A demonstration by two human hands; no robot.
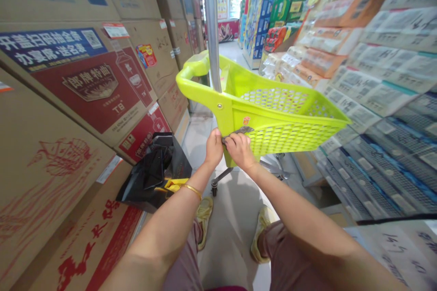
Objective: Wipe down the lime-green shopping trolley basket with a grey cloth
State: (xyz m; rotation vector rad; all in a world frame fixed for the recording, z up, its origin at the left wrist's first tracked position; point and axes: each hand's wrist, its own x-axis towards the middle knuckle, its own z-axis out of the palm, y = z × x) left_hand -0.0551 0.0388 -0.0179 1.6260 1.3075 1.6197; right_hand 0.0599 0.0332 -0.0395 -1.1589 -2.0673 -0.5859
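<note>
A lime-green shopping basket cart (290,122) with perforated sides stands in front of me, its metal pole (212,27) rising through the handle end. At the lower corner of that end, my left hand (214,148) is closed with the thumb up, against the green plastic. Just beside it, my right hand (240,149) has its fingers curled over a dark grey strip (243,130) lying along the basket's side. The strip's kind is unclear, and my fingers cover part of it. A small red-and-orange sticker (246,121) sits above the strip.
Stacked cardboard cartons (88,86) line the left side. A black bag (153,168) stands on the floor by them. Piles of packaged goods (368,72) rise on the right. The aisle floor (232,54) runs ahead between shelves. The cart's caster (214,188) is near my left shoe.
</note>
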